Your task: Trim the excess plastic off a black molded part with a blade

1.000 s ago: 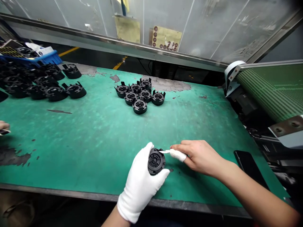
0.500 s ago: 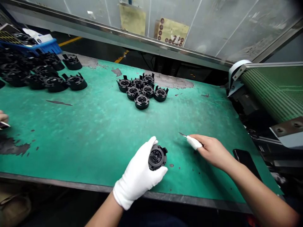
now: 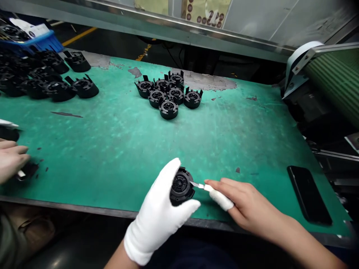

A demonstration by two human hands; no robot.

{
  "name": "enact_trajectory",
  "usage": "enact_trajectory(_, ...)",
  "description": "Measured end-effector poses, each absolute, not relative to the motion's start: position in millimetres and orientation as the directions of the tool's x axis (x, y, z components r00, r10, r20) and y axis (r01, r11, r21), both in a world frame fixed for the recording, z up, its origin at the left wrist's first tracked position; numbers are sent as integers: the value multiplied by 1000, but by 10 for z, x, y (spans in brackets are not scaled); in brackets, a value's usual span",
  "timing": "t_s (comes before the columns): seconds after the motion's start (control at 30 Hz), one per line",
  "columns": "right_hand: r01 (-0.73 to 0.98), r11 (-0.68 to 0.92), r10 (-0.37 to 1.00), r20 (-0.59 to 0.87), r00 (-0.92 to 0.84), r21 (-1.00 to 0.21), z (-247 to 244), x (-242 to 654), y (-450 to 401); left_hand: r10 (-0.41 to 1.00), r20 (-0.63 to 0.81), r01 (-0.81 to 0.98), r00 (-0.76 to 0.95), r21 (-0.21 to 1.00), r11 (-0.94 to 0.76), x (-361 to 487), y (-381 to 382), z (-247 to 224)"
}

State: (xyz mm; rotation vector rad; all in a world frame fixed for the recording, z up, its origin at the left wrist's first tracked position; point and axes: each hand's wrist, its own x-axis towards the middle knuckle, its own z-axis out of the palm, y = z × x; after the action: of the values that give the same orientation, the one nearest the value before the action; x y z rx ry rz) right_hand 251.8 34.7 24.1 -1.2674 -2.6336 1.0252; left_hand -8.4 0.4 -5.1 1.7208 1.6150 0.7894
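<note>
My left hand (image 3: 159, 211), in a white glove, is closed around a round black plastic part (image 3: 181, 184) near the table's front edge. Ribs and small tabs show on the part's upturned face. In my right hand (image 3: 238, 200), with a white wrap on the thumb, is a small knife (image 3: 199, 185). Its thin pointed blade reaches to the right side of the black part; whether it touches cannot be made out. Beyond my hands, several similar round black parts (image 3: 168, 108) with upright tabs stand in a cluster on the green table (image 3: 120, 149).
More black parts (image 3: 84, 87) crowd the left rear, by a blue bin (image 3: 42, 43). At the left edge is another person's hand (image 3: 11, 158), with a dark part close by. A black phone (image 3: 308, 194) lies on the right. A green conveyor belt (image 3: 336, 78) stands at the far right.
My right hand has brought the knife left and down to the black part. The part has turned slightly in my left hand. The other person's hand has come further into view.
</note>
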Motion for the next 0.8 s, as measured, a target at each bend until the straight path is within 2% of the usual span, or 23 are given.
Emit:
enact_trajectory(0.1, 710, 488, 704, -252, -664, -508, 243, 2417, 355, 1000, 20, 596, -13, 803, -8, 32, -19, -131)
enact_trajectory(0.2, 732, 500, 709, -267, -653, -463, 235, 2378, 365, 999, 39, 592, -12, 806, -24, 43, -4, -174)
enact_trajectory(0.47, 755, 482, 743, -249, -621, -446, 199, 2337, 284, 995, 100, 595, -5, 800, -78, 30, 1, -212)
enact_trajectory(0.63, 776, 501, 763, -227, -605, -384, 196, 2315, 219, 993, 121, 603, 5, 791, -100, 38, 11, -209)
enact_trajectory(0.8, 759, 512, 771, -175, -612, -402, 217, 2323, 182, 988, 151, 607, 11, 785, -127, 44, 22, -196)
